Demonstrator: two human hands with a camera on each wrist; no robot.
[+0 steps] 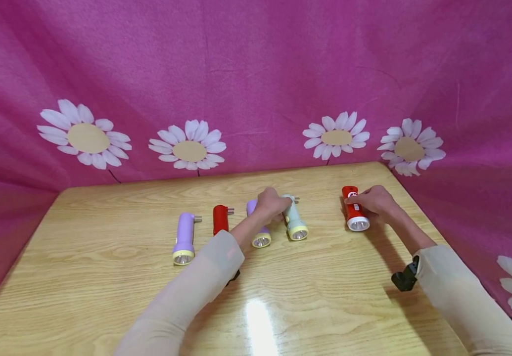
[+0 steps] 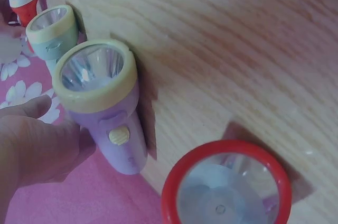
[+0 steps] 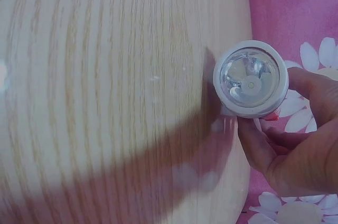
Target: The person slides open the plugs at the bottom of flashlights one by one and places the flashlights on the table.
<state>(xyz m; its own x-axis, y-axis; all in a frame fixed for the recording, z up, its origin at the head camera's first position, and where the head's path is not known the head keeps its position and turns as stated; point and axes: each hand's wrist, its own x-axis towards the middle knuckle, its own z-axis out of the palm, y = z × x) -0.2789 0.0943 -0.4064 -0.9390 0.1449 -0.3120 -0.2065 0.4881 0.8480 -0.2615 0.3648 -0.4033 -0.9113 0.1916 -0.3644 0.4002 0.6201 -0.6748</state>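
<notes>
My left hand [image 1: 271, 203] has its fingertips at the plug end of a mint green flashlight [image 1: 297, 225], which lies on the table, and seems to pinch it; the grip is partly hidden. Just beside that hand lies a purple flashlight [image 2: 121, 147] with a cream rim, the nearer one in the left wrist view. My right hand [image 1: 378, 200] grips a red flashlight [image 1: 352, 210] with a white rim at the table's right side. In the right wrist view the thumb and fingers reach round its body behind the lens [image 3: 251, 84].
Farther left lie a red flashlight [image 1: 220, 220], partly behind the left forearm, and another purple flashlight [image 1: 185, 235]. All rest on a wooden table [image 1: 104, 277]. A pink cloth [image 1: 256, 74] with daisies hangs behind the table and at its sides.
</notes>
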